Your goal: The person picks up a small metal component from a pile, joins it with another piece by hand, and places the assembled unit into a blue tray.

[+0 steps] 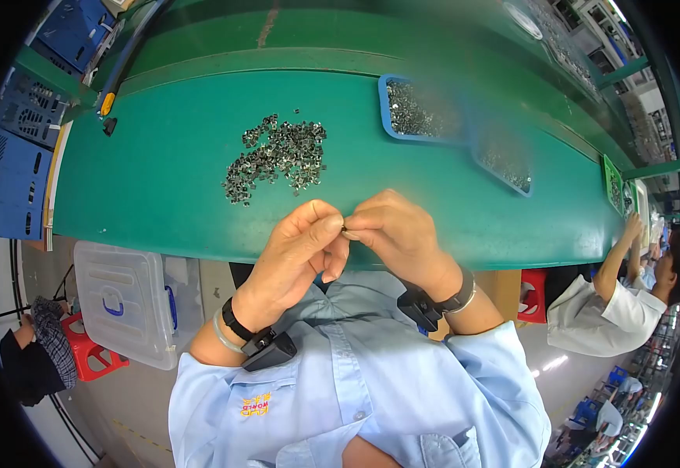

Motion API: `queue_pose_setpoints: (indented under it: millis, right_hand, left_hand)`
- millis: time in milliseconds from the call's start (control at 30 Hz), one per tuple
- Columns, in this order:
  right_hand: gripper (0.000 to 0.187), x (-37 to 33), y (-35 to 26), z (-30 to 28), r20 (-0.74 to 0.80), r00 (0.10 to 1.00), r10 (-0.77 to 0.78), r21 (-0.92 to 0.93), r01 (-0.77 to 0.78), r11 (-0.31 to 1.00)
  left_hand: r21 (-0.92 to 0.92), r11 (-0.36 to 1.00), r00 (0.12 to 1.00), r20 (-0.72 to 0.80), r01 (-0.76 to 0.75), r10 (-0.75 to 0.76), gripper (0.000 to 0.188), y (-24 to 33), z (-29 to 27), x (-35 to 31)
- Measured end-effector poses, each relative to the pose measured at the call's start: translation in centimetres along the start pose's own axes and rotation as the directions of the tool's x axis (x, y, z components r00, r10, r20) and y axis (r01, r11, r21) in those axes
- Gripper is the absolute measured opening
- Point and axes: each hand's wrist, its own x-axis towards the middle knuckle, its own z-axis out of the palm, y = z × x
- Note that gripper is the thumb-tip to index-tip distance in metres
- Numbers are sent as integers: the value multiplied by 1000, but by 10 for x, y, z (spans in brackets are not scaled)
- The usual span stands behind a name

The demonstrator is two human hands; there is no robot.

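Note:
My left hand and my right hand meet over the near edge of the green table. Thumb and forefinger of each are pinched together on one tiny dark part, mostly covered by the fingertips, so its exact kind does not show. Beyond my hands, a loose pile of small black and silvery metal parts is spread on the table. To the right of it stands a blue tray filled with similar small shiny parts.
A second blue tray with small parts is partly blurred at the right. Clear plastic bins stand on the floor at left, beside a red stool. A co-worker sits at the table's right end. Blue crates are stacked far left.

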Motion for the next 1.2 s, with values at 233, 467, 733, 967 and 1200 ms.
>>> queue_pose_setpoints:
  millis: [233, 467, 733, 967, 1200]
  right_hand:
    - [17, -2, 2, 3, -29, 999, 21, -7, -21, 1000]
    - [5, 17, 27, -31, -164, 979, 124, -193, -155, 969]
    - [13, 53, 67, -50, -188, 975, 119, -425, -191, 885]
    - [16, 50, 59, 14, 209, 971, 117, -421, -19, 907]
    - [17, 42, 44, 10, 214, 972, 98, -338, -20, 941]
  left_hand:
    - [57, 998, 1000, -13, 7, -7, 19, 0, -1, 0]
    - [41, 999, 994, -105, -19, 24, 16, 0, -3, -1]
    - [-15, 1000, 989, -145, 0, -2, 13, -6, -26, -5]
    - [-81, 997, 994, -105, 10, -18, 12, -5, -31, -4]
    - [-47, 999, 991, -135, 10, -16, 14, 0, -29, 1]
